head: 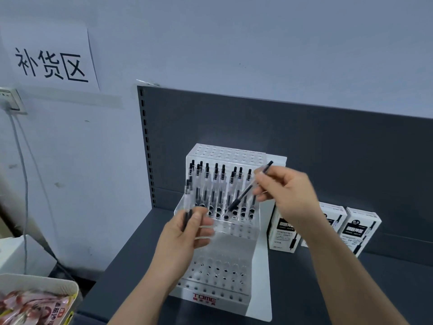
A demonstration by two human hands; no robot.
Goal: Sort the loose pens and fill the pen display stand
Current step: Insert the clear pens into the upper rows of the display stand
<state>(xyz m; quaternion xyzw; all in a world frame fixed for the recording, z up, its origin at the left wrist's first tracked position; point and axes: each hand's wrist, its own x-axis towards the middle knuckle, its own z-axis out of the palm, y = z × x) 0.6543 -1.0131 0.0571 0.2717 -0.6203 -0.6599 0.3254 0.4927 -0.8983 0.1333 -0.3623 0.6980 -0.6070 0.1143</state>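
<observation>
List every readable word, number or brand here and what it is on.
"补货区": paper sign on the wall.
"TOME": front of the pen stand; the smaller line beneath is blurred.
"0.5": rightmost pen box; its other print is too small.
The packets in the tray: unreadable.

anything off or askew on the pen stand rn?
Nothing stands out. Pens in the pen display stand's upper tier stand upright in their holes. The only slanted pen is pinched by the right hand, tip down at a hole. The pen boxes beside it stand upright.
</observation>
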